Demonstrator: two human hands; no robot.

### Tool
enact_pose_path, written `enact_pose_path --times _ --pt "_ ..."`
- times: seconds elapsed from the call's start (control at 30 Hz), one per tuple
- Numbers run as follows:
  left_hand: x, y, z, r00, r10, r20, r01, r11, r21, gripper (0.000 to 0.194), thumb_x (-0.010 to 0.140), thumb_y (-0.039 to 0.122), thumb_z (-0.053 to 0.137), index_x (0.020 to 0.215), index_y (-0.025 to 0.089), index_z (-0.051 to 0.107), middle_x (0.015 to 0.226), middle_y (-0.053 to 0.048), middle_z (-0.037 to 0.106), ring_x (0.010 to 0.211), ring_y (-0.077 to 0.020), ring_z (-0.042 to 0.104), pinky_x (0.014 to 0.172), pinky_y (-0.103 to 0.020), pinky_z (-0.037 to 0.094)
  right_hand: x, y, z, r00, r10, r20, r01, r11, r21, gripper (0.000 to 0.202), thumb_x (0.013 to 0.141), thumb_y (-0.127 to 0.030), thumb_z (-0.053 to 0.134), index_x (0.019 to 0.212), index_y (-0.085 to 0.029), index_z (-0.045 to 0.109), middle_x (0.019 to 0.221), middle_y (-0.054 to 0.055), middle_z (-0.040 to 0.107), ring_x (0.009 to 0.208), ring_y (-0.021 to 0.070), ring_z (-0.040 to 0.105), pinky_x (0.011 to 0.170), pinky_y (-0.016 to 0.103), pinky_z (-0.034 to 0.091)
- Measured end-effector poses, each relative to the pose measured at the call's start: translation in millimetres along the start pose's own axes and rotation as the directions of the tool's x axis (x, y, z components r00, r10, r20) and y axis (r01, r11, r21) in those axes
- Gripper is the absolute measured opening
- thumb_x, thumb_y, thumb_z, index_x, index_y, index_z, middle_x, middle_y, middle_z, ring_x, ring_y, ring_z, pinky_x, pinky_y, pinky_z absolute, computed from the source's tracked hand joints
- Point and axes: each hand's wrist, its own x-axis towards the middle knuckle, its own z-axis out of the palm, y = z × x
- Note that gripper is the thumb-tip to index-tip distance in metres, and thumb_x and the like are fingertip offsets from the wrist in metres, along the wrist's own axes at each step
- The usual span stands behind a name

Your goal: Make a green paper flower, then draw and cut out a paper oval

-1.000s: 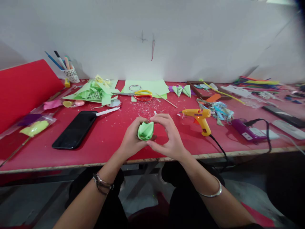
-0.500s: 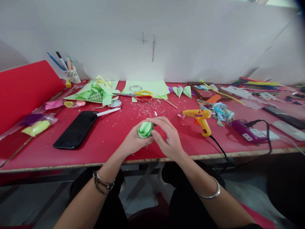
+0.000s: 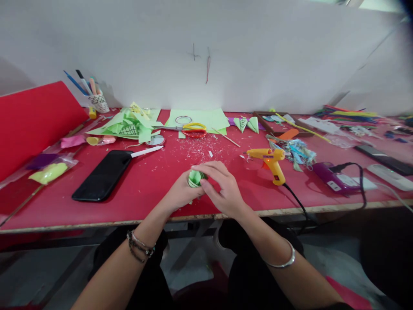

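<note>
Curled round the folded green paper (image 3: 195, 178), our left hand (image 3: 180, 189) held it near the front of the red table (image 3: 155, 181), while the thumb and fingers of our right hand (image 3: 224, 189) pinched its right side. At far left a red board (image 3: 35, 125) stood tilted, then came the pen cup (image 3: 98, 103) by the wall (image 3: 145, 56) and our black phone (image 3: 101, 175), lying flat with a white stick (image 3: 147, 151) at its upper corner. Past a heap of green paper scraps (image 3: 125, 125), the scissors (image 3: 193, 125) lay with yellow and red handles to the right. Next we had the yellow glue gun (image 3: 275, 165), nozzle pointing left, some tangled threads (image 3: 300, 153), and a purple box (image 3: 331, 178) with a black plug (image 3: 340, 167).
</note>
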Motion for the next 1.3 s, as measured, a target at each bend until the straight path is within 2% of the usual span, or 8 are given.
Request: enact_pose_path --times 0.17,0.37,0.6,0.87,1.0,1.1,1.2,1.3 --pt "-2.1 2.6 2.6 0.999 -0.022 -0.025 0.020 0.996 -0.083 0.029 0.060 0.030 0.072 0.071 0.015 0.048 0.053 0.008 0.044 0.046 -0.0045 0.038 0.044 -0.018 0.031 -1.9 0.5 -1.0 0.999 0.036 -0.020 -0.035 0.998 0.058 0.030 0.087 -0.020 0.043 0.114 -0.024 0.055 0.104 0.006 0.059 0.099 0.0175 0.054 0.087 0.036 0.046" --pt "1.7 2.7 -2.8 0.994 -0.070 -0.087 0.030 0.918 -0.395 0.038 0.061 0.033 0.071 0.090 0.016 0.055 0.066 0.003 0.056 0.059 -0.0106 0.053 0.059 -0.023 0.043 -1.0 6.2 1.5 0.938 0.338 -0.082 -0.295 0.898 0.328 0.034 0.087 -0.028 0.044 0.121 -0.023 0.046 0.109 0.008 0.052 0.103 0.0176 0.052 0.091 0.037 0.044" --pt "4.4 -1.3 -4.3 0.982 0.028 -0.188 -0.108 0.895 -0.433 0.032 0.063 0.038 0.070 0.085 0.017 0.058 0.081 -0.001 0.059 0.080 -0.0155 0.057 0.071 -0.026 0.045 -3.5 11.4 13.6 0.836 0.520 0.174 -0.539 0.718 0.441 0.048 0.073 -0.034 0.062 0.114 -0.020 0.041 0.110 0.010 0.052 0.098 0.0182 0.055 0.080 0.034 0.050" --pt "1.9 -0.1 -7.8 0.989 0.028 -0.145 -0.087 0.903 -0.421 0.049 0.062 0.045 0.070 0.100 0.021 0.050 0.065 0.006 0.047 0.044 -0.0078 0.047 0.035 -0.019 0.039 -0.9 10.1 16.0 0.774 0.465 0.430 -0.632 0.522 0.573 0.032 0.078 -0.041 0.056 0.098 -0.018 0.048 0.085 0.003 0.059 0.068 0.0113 0.059 0.067 0.028 0.052" --pt "4.1 -1.6 -7.4 0.992 0.023 -0.127 -0.074 0.908 -0.413 0.051 0.066 0.044 0.067 0.107 0.021 0.049 0.064 0.006 0.048 0.040 -0.0067 0.043 0.033 -0.019 0.036 1.1 9.0 12.7 0.785 0.407 0.466 -0.615 0.594 0.518 0.024 0.078 -0.038 0.056 0.089 -0.017 0.053 0.082 0.002 0.062 0.062 0.0103 0.059 0.065 0.027 0.050" --pt "7.1 -2.9 -7.7 0.970 0.019 -0.241 -0.102 0.937 -0.333 0.048 0.062 0.037 0.071 0.103 0.019 0.053 0.074 0.004 0.055 0.054 -0.0073 0.051 0.047 -0.018 0.043 -0.5 12.7 12.8 0.815 0.459 0.352 -0.578 0.686 0.443 0.021 0.077 -0.034 0.058 0.089 -0.017 0.054 0.083 0.003 0.065 0.069 0.0129 0.061 0.068 0.027 0.050" --pt "8.9 -3.4 -9.5 0.940 0.039 -0.340 -0.090 0.987 -0.135 0.042 0.059 0.030 0.075 0.093 0.015 0.056 0.078 0.001 0.059 0.070 -0.0102 0.055 0.067 -0.021 0.045 -3.2 18.8 12.6 0.863 0.471 0.184 -0.503 0.834 0.224 0.018 0.077 -0.028 0.059 0.090 -0.016 0.057 0.081 0.004 0.066 0.073 0.0153 0.062 0.069 0.028 0.048" --pt "8.3 -2.0 -11.8 0.937 0.056 -0.344 -0.059 0.998 0.003 0.035 0.058 0.031 0.075 0.083 0.013 0.057 0.077 -0.001 0.061 0.073 -0.0131 0.055 0.071 -0.025 0.045 -4.8 22.2 10.9 0.886 0.435 0.163 -0.434 0.900 -0.041 0.016 0.078 -0.027 0.058 0.090 -0.017 0.059 0.080 0.005 0.067 0.070 0.0159 0.061 0.066 0.027 0.045"
